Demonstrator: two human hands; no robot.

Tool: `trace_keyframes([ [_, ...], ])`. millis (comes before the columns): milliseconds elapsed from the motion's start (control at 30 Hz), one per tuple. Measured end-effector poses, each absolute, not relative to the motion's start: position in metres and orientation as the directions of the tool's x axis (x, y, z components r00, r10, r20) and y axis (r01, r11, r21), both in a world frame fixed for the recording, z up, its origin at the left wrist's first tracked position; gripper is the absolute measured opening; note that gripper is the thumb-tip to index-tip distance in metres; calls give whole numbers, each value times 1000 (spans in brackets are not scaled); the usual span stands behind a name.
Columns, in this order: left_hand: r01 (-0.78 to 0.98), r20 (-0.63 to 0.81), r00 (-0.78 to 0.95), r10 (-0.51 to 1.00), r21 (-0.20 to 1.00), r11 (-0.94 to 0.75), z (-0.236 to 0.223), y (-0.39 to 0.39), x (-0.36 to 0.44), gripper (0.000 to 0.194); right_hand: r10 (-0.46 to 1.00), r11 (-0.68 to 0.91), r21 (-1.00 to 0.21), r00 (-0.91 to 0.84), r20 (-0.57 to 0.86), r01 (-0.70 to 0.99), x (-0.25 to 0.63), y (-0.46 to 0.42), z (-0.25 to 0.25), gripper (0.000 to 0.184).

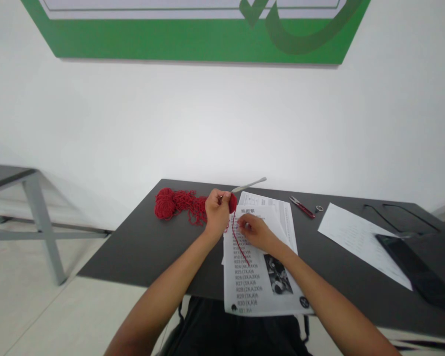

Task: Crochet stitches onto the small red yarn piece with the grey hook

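Note:
My left hand point(217, 211) is closed around a small red crocheted piece point(233, 202). A crochet hook with a grey handle point(250, 185) sticks out from the same grip, pointing up to the right. From the piece a red yarn end point(239, 241) hangs down over the printed sheet point(244, 291). My right hand point(255, 231) is just right of that strand, above the sheet, its fingers curled together near the thumb. Whatever lies between those fingertips is too small to make out. Behind my left hand, loose red yarn leads to a red yarn ball point(165, 203).
Red-handled thread snips point(302, 207) and a small ring point(319, 208) lie right of the sheets on the dark table point(133, 257). Further right are another paper point(356, 240), eyeglasses point(404, 233) and a black phone point(415, 267). A white wall point(222, 123) stands behind.

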State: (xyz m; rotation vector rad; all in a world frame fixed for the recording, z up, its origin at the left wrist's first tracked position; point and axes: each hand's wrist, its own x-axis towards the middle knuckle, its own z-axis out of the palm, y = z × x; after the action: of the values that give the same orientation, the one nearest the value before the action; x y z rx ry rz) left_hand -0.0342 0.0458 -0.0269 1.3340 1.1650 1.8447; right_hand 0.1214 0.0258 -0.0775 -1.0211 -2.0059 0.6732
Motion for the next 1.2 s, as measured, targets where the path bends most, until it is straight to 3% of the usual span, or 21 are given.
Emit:
trace_keyframes([
  [100, 29, 452, -289, 844, 885, -464, -31, 44, -31, 24, 852, 514, -809, -280, 443, 285, 124, 25, -67, 5],
  [167, 21, 458, -244, 855, 884, -468, -32, 42, -29, 22, 868, 471, -879, -145, 476, -67, 125, 22, -56, 14],
  [233, 15, 461, -198, 865, 884, -467, -32, 40, -26, 20, 879, 434, -860, -81, 469, -270, 126, 18, -46, 20],
  [333, -26, 437, -114, 892, 897, -442, -31, 34, -20, 16, 913, 362, -848, -37, 407, -387, 127, 17, -38, 27],
  [467, -158, 371, 109, 922, 922, -353, -29, 25, -13, 21, 958, 282, -845, 81, 276, -454, 130, 20, -37, 36],
  [533, -143, 332, 176, 927, 940, -310, -30, 23, -11, 19, 961, 274, -856, 97, 258, -438, 130, 20, -36, 39],
  [667, -23, 308, 150, 939, 951, -308, -32, 22, -11, 13, 946, 323, -869, 148, 288, -374, 128, 16, -34, 38],
  [967, 131, 326, 167, 931, 928, -348, -26, 25, -15, 16, 934, 354, -833, 207, 291, -425, 128, 16, -35, 35],
  [1100, 115, 327, 158, 932, 931, -346, -31, 28, -18, 18, 925, 368, -831, 258, 280, -416, 125, 15, -36, 35],
  [1200, 54, 322, 148, 935, 941, -333, -34, 27, -15, 12, 952, 295, -854, 206, 226, -429, 122, 14, -37, 37],
])
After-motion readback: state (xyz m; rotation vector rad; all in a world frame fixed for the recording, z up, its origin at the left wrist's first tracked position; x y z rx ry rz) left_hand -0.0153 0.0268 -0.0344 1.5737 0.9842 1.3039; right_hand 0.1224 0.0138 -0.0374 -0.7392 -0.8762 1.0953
